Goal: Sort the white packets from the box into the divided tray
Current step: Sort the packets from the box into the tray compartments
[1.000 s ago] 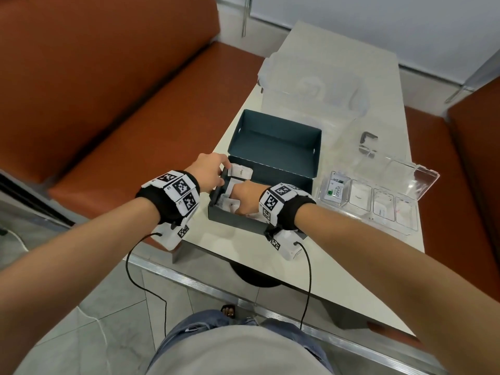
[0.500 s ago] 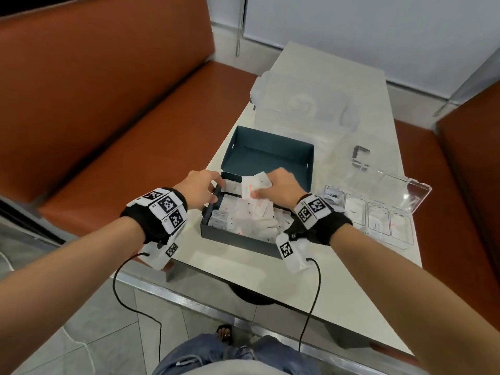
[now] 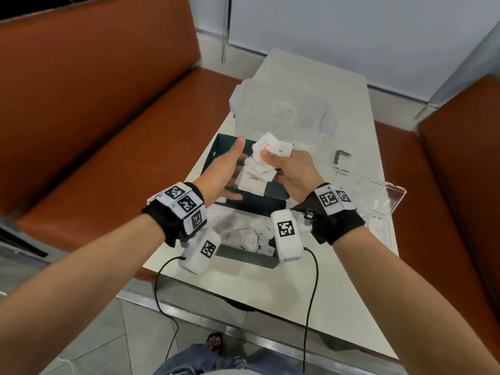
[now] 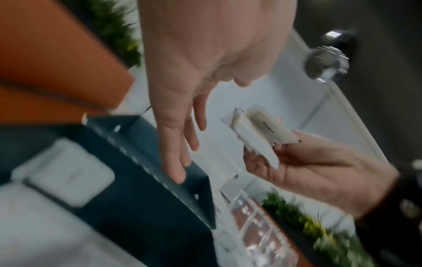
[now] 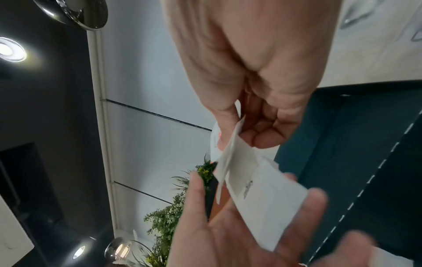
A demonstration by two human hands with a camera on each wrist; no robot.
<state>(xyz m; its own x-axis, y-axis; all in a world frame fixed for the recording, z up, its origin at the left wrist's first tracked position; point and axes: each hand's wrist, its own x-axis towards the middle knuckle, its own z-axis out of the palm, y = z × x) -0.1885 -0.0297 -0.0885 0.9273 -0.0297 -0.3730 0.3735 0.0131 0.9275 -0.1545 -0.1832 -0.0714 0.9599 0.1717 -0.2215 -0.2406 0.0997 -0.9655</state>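
- Looks like café/restaurant booth: orange padded bench seats [image 3: 89,109] both sides of narrow pale table [image 3: 319,85]
- Recessed ceiling spotlights [image 5: 9,49], decorative greenery [image 5: 169,215]

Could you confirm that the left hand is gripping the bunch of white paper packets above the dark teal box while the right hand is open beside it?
Not quite: the hands are swapped. In the head view the right hand grips the bunch of white paper packets above the dark teal cardboard box, while the left hand is open beside it.
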